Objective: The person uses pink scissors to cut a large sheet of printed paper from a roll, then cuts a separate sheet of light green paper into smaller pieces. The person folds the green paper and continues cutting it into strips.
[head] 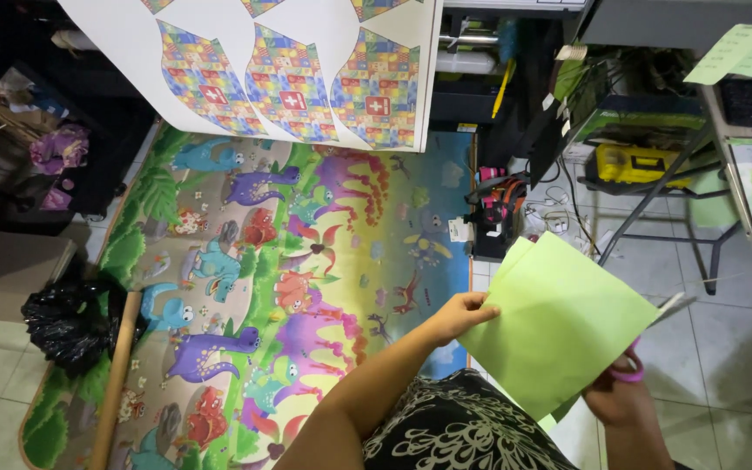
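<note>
Two hands at lower right of the frame, left hand (461,315) pinching green paper sheets (559,322); right hand (617,393) gripping purple-handled scissors (633,365), dinosaur play mat (289,261) left of them

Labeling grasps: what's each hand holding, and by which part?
Left hand pinches the green paper sheets at their left edge. Right hand holds scissors by the purple handle, mostly hidden behind the paper.

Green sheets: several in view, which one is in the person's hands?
The big green sheet at lower right, gripped by the left hand at its edge, right hand with scissors beneath. The other green papers lie on the desk, top right.
</note>
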